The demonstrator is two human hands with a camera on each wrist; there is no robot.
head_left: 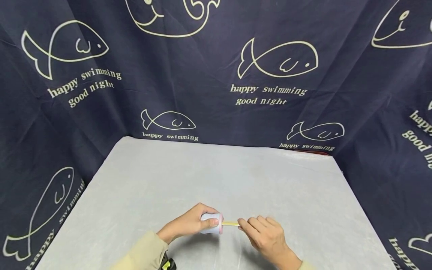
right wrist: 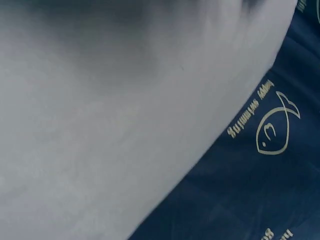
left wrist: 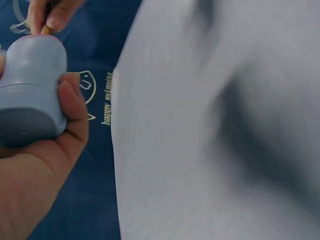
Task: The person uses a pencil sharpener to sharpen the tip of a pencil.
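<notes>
A pale blue pencil sharpener (head_left: 210, 228) with a pink rim lies sideways in the grip of my left hand (head_left: 191, 223). Its waisted body and dark round base end show closer up in the left wrist view, where my left hand (left wrist: 45, 165) wraps around it. From the pink end sticks a yellow pencil (head_left: 230, 224); the part inside the sharpener is hidden. The fingers of my right hand (head_left: 264, 236) pinch the pencil's other end. Only fingertips of the right hand (left wrist: 55, 15) appear at the top of the left wrist view, and none in the right wrist view.
Both hands are over a table covered with white cloth (head_left: 216, 172). Dark blue curtains (head_left: 216, 75) printed with fish and lettering hang around its back and sides. A black and yellow-green item (head_left: 167, 264) shows by the left sleeve, at the bottom edge.
</notes>
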